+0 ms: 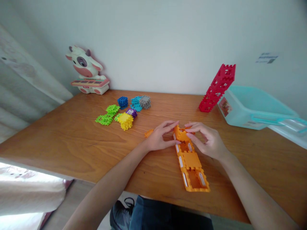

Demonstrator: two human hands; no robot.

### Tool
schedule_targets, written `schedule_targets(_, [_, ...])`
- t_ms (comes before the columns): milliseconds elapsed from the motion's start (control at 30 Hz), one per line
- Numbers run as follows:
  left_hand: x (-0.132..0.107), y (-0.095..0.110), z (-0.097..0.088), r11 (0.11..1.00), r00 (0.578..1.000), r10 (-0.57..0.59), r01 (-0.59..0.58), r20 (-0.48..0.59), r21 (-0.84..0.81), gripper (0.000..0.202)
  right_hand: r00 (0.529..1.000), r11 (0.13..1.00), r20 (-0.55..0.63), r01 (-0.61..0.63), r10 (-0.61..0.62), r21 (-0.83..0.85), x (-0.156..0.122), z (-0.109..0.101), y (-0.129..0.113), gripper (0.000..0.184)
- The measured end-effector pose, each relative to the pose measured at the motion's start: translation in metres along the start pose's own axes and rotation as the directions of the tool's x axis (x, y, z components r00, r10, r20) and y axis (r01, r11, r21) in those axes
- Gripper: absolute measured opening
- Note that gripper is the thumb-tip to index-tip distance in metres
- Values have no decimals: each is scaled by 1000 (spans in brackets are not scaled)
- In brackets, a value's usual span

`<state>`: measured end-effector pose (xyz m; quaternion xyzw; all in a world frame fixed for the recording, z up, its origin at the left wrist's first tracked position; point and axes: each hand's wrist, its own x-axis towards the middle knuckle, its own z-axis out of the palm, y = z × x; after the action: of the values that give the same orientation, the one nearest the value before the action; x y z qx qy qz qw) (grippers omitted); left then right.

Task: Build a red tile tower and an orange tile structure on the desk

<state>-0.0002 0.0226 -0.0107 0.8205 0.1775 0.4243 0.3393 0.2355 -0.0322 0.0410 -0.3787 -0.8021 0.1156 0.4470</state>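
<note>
A long, box-like structure of orange interlocking tiles [191, 160] lies on the wooden table, pointing away from me. Two openings show in its top face, and white stickers run along its sides. My left hand [161, 136] grips its far left side between thumb and fingers. At the same far end, my right hand [208, 140] is closed, with thumb and fingertips on an orange piece [182, 135] on the right. Whether that piece is joined to the rest I cannot tell, as fingers partly cover it. A loose orange tile [148, 133] lies beside my left wrist.
A tall red tile tower [217, 88] stands behind, near a turquoise bin [254, 110]. Green tiles [105, 119] and stacks of yellow [125, 120], purple [132, 112], blue [122, 102], light blue [136, 103] and grey tiles [145, 102] lie left. A cow toy keyboard [89, 72] sits at the back.
</note>
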Motion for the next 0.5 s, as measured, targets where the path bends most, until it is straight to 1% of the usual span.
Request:
schedule_targets(133, [0,1,1,1000,1000,8,-8,-19,-6,76,1000,999,-23,1,0,46,0,-1,0,3])
schedule_targets(200, [0,2,1,1000,1000,7,-7,-24,-4,76,996,995,-86,-13,22,100,-1,-2,-1,4])
schedule_targets(233, [0,2,2,1000,1000,8,-8,-25,-1,75,990,990,-131,-34,52,139,-2,-3,-1,6])
schedule_targets(267, [0,1,2,1000,1000,9,-9,-28,1,74,981,982,-169,-64,95,180,-2,-3,-2,8])
schedule_targets(333, [0,0,3,1000,999,6,-6,-44,-8,71,960,962,-209,-134,185,237,-3,-5,-3,23])
schedule_targets(400, [0,-1,4,1000,998,-12,10,-61,-30,67,950,956,-219,-169,223,239,-3,-7,-4,36])
schedule_targets(433, [0,-1,4,999,998,-23,21,-66,-41,65,953,959,-212,-166,216,228,-3,-7,-5,37])
schedule_targets(500, [0,-2,5,997,997,-44,41,-63,-58,64,964,969,-199,-132,174,208,-1,-8,-6,26])
